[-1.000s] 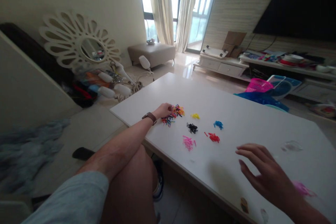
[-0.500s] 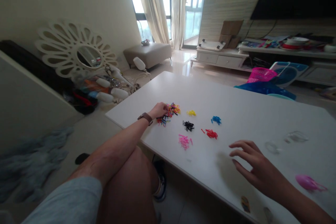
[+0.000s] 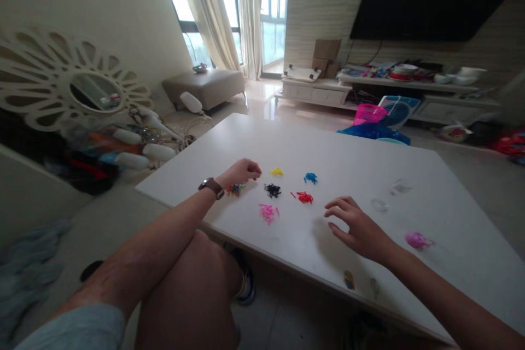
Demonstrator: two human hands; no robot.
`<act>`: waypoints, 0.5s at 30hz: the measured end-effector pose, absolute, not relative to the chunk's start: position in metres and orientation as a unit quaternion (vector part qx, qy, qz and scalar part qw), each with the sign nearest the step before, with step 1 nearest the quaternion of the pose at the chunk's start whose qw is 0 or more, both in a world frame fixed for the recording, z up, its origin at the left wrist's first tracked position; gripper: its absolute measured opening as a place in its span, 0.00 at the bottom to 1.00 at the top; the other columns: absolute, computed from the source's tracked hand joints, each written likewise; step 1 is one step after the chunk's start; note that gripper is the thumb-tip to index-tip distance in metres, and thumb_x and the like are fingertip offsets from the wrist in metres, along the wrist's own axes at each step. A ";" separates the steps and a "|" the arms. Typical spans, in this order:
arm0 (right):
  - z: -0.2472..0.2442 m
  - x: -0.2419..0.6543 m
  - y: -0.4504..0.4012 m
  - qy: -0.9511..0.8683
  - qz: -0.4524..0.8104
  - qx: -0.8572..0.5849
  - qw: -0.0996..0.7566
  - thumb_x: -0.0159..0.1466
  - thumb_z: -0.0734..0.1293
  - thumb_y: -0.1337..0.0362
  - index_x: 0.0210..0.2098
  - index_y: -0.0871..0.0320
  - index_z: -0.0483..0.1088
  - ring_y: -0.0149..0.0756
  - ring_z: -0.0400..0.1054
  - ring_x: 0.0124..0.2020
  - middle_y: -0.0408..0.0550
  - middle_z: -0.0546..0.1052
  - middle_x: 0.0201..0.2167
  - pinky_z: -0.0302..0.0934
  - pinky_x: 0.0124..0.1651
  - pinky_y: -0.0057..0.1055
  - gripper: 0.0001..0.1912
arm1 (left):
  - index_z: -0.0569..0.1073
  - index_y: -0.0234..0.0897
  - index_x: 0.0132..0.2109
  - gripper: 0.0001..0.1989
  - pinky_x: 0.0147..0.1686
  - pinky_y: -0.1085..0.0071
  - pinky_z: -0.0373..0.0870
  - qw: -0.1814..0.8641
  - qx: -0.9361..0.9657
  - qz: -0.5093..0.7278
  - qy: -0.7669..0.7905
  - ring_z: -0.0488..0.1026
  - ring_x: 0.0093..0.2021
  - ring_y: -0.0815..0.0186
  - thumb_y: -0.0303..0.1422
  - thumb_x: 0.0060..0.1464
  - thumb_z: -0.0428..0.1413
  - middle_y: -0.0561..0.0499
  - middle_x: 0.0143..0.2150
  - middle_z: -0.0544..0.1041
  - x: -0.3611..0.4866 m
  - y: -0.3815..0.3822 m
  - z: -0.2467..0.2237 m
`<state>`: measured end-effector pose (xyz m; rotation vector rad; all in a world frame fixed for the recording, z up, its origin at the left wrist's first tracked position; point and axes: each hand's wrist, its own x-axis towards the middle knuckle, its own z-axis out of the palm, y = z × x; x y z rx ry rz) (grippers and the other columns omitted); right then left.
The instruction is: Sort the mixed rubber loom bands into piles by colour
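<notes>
My left hand (image 3: 241, 170), with a watch (image 3: 211, 188) on its wrist, is closed in a pinch over the table. What its fingertips hold is too small to make out. Beneath and behind it, a mixed pile of small coloured bands (image 3: 235, 190) is mostly hidden. Just right of the fingertips lies a yellow pile (image 3: 276, 171), with a black pile (image 3: 272, 190) nearer me. A pink pile (image 3: 268, 213), a red pile (image 3: 304, 197) and a blue pile (image 3: 310, 178) lie apart. My right hand (image 3: 356, 225) hovers right of the red pile, fingers spread, holding nothing.
The white table (image 3: 328, 153) carries a pink pouch-like object (image 3: 417, 240), clear plastic pieces (image 3: 401, 186) and a small brown-yellow item (image 3: 348, 280) by its front edge. Beyond stand a pink basket (image 3: 369, 114) and a beige ottoman (image 3: 205, 87). A flower-shaped mirror (image 3: 96, 91) leans left.
My left hand has left the mixed pile and moved right toward the yellow pile, still pinched. My right hand remains open near the red pile. The camera view has turned right.
</notes>
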<state>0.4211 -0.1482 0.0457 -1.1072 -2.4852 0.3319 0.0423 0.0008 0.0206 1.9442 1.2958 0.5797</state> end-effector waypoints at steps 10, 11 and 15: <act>0.047 0.402 -0.158 -0.882 0.161 -0.382 0.223 0.64 0.65 0.70 0.55 0.53 0.68 0.46 0.63 0.58 0.54 0.71 0.56 0.63 0.59 0.48 0.21 | 0.75 0.31 0.39 0.15 0.34 0.71 0.72 0.555 0.757 0.165 0.302 0.79 0.32 0.63 0.38 0.49 0.66 0.44 0.30 0.81 0.160 -0.041 0.043; 0.047 0.400 -0.158 -0.870 0.175 -0.389 0.248 0.64 0.64 0.70 0.55 0.53 0.68 0.44 0.65 0.56 0.54 0.72 0.54 0.65 0.57 0.46 0.20 | 0.75 0.31 0.39 0.15 0.34 0.71 0.72 0.566 0.755 0.161 0.289 0.79 0.32 0.63 0.38 0.49 0.66 0.44 0.30 0.81 0.166 -0.046 0.045; 0.046 0.394 -0.157 -0.797 0.253 -0.443 0.323 0.66 0.66 0.64 0.49 0.56 0.72 0.38 0.73 0.41 0.51 0.78 0.43 0.69 0.45 0.36 0.12 | 0.72 0.33 0.40 0.17 0.33 0.72 0.71 0.596 0.745 0.140 0.266 0.79 0.32 0.64 0.37 0.48 0.67 0.46 0.30 0.81 0.184 -0.064 0.051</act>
